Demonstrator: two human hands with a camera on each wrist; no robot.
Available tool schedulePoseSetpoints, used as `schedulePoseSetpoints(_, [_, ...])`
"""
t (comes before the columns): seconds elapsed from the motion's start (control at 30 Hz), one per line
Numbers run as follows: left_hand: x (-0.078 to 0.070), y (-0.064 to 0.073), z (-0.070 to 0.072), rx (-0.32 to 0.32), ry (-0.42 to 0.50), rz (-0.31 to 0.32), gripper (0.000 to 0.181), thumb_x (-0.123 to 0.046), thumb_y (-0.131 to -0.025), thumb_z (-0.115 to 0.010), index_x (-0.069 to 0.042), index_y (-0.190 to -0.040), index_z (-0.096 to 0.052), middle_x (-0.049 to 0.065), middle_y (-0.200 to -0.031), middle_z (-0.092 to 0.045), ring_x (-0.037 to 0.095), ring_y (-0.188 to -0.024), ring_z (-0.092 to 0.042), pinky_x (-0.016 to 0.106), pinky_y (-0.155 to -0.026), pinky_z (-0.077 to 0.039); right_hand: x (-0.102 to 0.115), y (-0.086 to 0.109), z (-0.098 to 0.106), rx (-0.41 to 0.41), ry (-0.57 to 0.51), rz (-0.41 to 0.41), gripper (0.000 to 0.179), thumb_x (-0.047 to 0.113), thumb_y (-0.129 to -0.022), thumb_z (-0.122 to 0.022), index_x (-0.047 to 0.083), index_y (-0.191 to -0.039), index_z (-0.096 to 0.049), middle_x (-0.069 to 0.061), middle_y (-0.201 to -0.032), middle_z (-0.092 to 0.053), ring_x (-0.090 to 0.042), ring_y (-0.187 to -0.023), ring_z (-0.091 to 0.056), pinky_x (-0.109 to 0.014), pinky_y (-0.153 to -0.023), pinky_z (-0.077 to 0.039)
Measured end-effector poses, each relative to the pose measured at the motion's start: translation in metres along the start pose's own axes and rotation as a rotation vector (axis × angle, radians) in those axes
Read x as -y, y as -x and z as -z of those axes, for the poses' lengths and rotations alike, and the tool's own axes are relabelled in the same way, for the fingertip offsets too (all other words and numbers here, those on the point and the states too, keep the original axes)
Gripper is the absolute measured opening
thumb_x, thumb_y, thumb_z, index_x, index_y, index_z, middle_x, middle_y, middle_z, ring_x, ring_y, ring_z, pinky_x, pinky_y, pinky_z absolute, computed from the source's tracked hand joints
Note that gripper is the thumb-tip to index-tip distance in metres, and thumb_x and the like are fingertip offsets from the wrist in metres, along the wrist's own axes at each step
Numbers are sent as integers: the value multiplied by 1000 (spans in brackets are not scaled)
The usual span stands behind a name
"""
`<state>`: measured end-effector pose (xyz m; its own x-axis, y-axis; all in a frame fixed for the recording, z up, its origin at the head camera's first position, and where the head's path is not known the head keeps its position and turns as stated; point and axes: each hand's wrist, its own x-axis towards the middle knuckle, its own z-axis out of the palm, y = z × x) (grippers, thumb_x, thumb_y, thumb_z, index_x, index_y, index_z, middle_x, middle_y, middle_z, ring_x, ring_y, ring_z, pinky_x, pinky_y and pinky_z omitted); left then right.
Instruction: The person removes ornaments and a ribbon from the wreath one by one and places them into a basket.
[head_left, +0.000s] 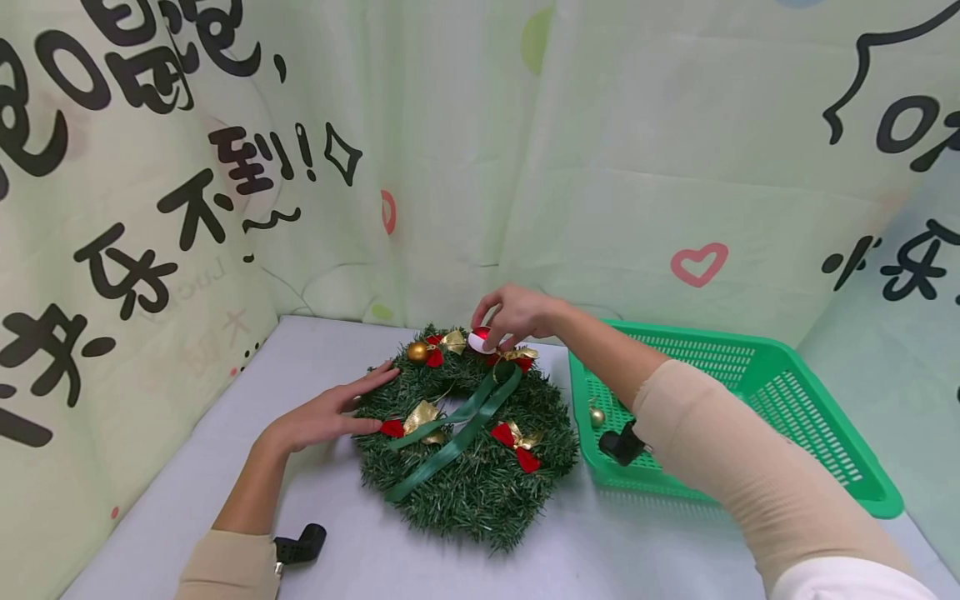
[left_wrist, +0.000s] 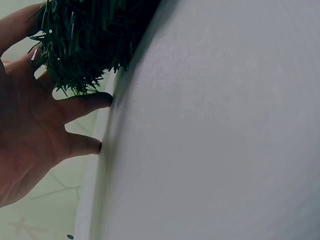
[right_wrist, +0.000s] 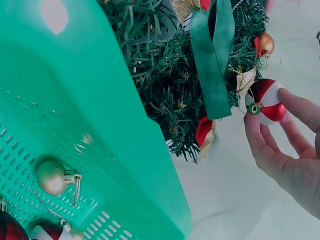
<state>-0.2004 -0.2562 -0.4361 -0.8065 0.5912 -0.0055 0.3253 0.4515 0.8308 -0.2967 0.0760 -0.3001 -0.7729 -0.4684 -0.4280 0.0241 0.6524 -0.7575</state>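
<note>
A green Christmas wreath [head_left: 480, 500] lies flat, decorated with red-and-gold bows [head_left: 517, 446], a gold bauble [head_left: 417, 352] and a green ribbon [head_left: 431, 473] trailing across its middle. My right hand [head_left: 516, 315] pinches a red-and-white striped bauble [right_wrist: 267, 102] between thumb and fingers, over the wreath's far side. In the right wrist view, the bauble's green cap faces the camera, with a thin loop beside it. My left hand [head_left: 318, 419] rests at the wreath's left edge, fingers spread. The left wrist view shows fingertips on the table beside the needles.
To the right of the wreath stands a green perforated plastic basket [head_left: 705, 336]. Inside it are a small gold bauble [right_wrist: 51, 178] and a few darker red baubles [right_wrist: 11, 227]. Printed curtains [head_left: 637, 167] hang behind and along both sides of the white table [head_left: 322, 492].
</note>
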Motion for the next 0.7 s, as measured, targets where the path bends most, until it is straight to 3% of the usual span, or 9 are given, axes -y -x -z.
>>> schedulePoseSetpoints(0.2, [-2, 1, 0, 1, 2, 6, 75, -30, -102, -67, -20, -166, -29, 9, -177, -7, 45, -160, -12, 72, -122, -21, -1, 4, 3, 1, 8, 13, 38, -8, -91, -72, -2, -128, -64, -12, -103, -65, -21, -87, -65, -49, -97, -58])
schedulePoseSetpoints(0.53, [0, 2, 0, 4, -2, -5, 75, -30, -102, -66, -20, -166, -29, 8, -177, -7, 45, -160, -12, 72, -122, -22, -1, 11, 3, 7, -5, -4, 36, -9, -90, -72, 0, -124, -66, -17, -114, -65, -22, -88, -67, -43, -89, -62])
schedulePoseSetpoints(0.7, [0, 3, 0, 7, -2, -4, 75, -30, -102, -66, -20, -166, -29, 9, -177, -8, 45, -160, -12, 72, -122, -22, -1, 16, 2, 14, -11, -4, 36, -9, -91, -72, 0, -125, -65, -17, -117, -64, -22, -89, -67, -45, -93, -61])
